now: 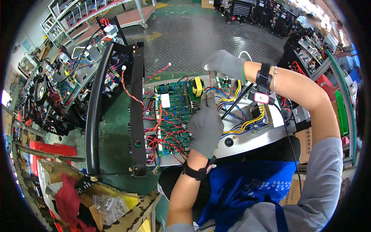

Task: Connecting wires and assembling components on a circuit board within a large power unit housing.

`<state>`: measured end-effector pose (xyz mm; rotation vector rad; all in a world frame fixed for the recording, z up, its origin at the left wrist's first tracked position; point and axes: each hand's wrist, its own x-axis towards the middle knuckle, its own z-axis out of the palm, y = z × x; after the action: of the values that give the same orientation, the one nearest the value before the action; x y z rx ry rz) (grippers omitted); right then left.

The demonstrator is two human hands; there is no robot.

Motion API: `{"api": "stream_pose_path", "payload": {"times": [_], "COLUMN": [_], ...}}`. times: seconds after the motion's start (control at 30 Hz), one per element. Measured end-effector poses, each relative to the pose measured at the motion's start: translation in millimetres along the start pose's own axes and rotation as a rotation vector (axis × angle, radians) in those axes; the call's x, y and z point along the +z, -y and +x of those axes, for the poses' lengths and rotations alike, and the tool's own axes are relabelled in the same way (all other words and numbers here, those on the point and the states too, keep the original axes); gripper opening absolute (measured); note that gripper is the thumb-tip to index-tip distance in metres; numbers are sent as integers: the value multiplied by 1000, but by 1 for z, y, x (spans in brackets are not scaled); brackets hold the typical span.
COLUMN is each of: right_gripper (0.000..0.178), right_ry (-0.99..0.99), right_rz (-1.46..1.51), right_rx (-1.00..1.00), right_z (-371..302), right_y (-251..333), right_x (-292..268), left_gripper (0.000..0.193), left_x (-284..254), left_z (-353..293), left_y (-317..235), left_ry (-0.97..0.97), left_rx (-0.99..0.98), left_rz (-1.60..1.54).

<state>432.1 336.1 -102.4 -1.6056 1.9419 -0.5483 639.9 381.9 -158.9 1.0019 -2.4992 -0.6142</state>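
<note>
My gloved left hand (206, 129) reaches over the green circuit board (174, 104), two fingers stretched toward the board's far right corner; its thumb is hidden. Close to those fingertips stands a yellow-wrapped transformer (197, 87). My gloved right hand (228, 65) is raised above the far edge of the metal chassis plate (247, 145), its fingers closed on a small white connector (206, 67). A thin red wire (210, 78) runs below that connector. Bundles of red wires (170, 135) spread over the board, and yellow and blue wires (232, 102) lie to its right.
A black front panel (138, 116) with a long curved handle (96, 112) stands left of the board. Similar wired units (77, 73) sit farther left. At lower left is a cardboard box (123, 210) holding bagged parts and a red cloth. A black cable (288, 135) hangs from my right wrist.
</note>
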Motion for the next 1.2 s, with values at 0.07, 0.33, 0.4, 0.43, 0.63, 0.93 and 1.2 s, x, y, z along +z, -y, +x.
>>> {"api": "stream_pose_path", "payload": {"times": [0.07, 0.33, 0.4, 0.43, 0.63, 0.93, 1.2], "right_gripper": [20, 14, 14, 13, 22, 16, 21], "right_ry": [60, 235, 274, 376, 338, 547, 699], "right_rz": [147, -437, -1075, -1144, -1031, -1168, -1407], "right_rx": [-142, -203, -886, -767, 84, -697, -537], "right_z": [0, 4, 11, 10, 11, 28, 30], "right_y": [-5, -25, -47, -46, -8, -44, -22], "right_x": [1, -28, -27, -19, -2, -20, -13], "left_gripper": [54, 59, 60, 59, 61, 60, 59], "left_x": [-5, -5, -4, -5, -8, -3, 1], "left_z": [2, -1, -2, -2, -5, -6, -4], "left_y": [-2, 2, 4, 4, 6, 6, 7], "left_ry": [82, 85, 51, 59, 77, 37, 59], "left_rx": [23, 183, 192, 192, 186, 203, 169], "left_rz": [34, 23, 14, 13, 33, 1, 20]}}
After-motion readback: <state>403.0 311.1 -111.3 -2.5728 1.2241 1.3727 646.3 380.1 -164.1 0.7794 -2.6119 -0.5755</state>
